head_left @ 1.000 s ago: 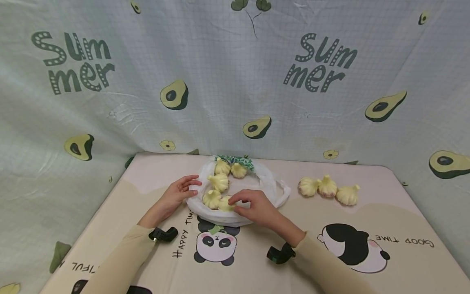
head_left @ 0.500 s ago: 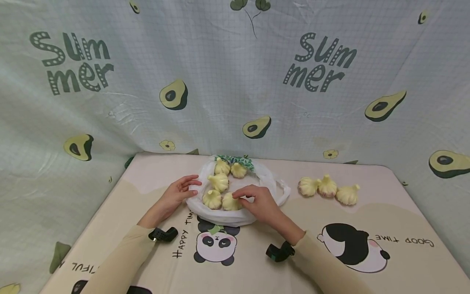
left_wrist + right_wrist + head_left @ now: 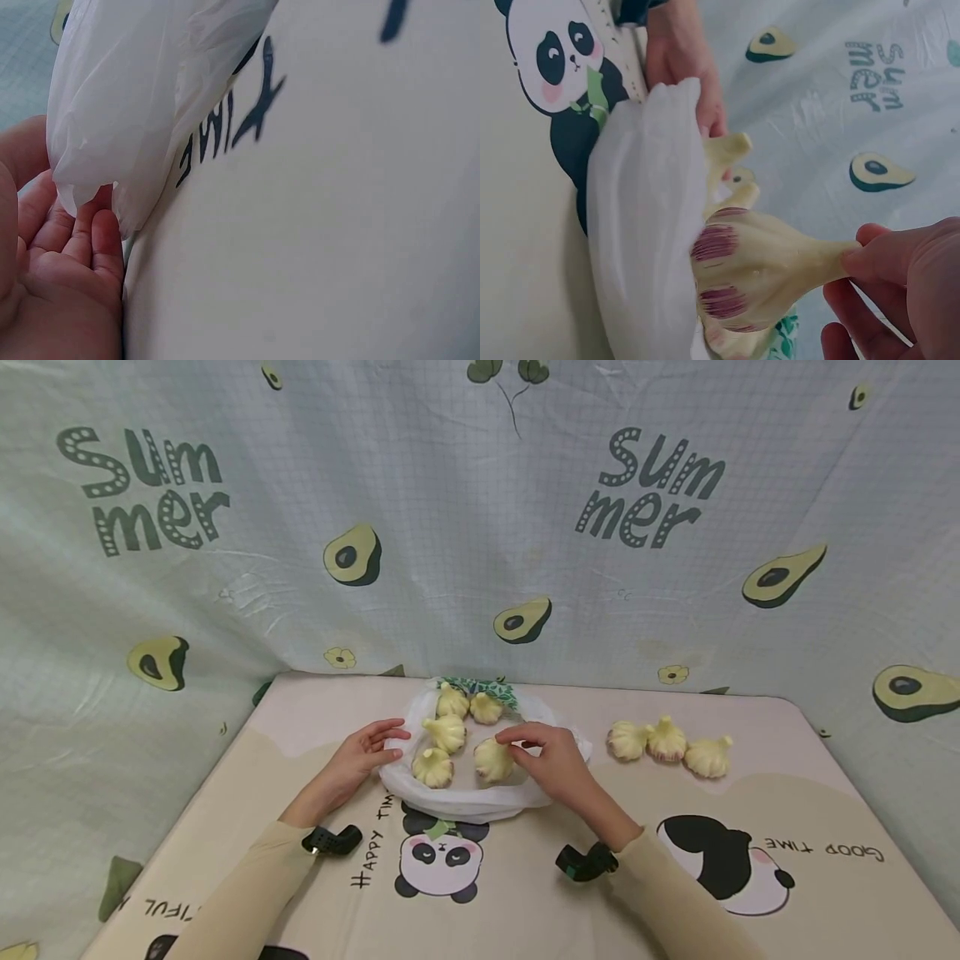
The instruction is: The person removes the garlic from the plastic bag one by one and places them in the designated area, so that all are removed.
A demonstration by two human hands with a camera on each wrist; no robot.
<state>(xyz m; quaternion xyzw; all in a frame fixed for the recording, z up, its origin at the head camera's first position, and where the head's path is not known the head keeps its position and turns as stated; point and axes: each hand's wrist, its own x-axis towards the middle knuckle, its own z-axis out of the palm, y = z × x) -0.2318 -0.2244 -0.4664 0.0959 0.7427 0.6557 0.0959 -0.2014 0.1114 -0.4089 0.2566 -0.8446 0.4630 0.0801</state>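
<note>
My right hand (image 3: 552, 762) pinches a garlic bulb (image 3: 492, 762) by its stem, over the right part of the open white plastic bag (image 3: 453, 803). Purple streaks mark the bulb's base in the right wrist view, where thumb and fingers meet on the stem. Several other garlic bulbs (image 3: 432, 768) sit inside the bag along its left and back. At the bag's left side, my left hand (image 3: 358, 762) touches the plastic with fingers loosely extended. The left wrist view has that plastic (image 3: 120, 105) lying against the fingers (image 3: 107, 238), partly covering them.
To the right of the bag, three garlic bulbs (image 3: 667, 740) stand in a row on the panda-print tablecloth (image 3: 517, 893). Behind the table hangs a curtain (image 3: 442, 585) with avocado prints. A green-patterned piece (image 3: 480, 690) lies at the bag's back edge.
My right hand has moved right and slightly up, carrying the garlic bulb from beside the front-left bulb toward the bag's right side. The left hand stays at the bag's left side.
</note>
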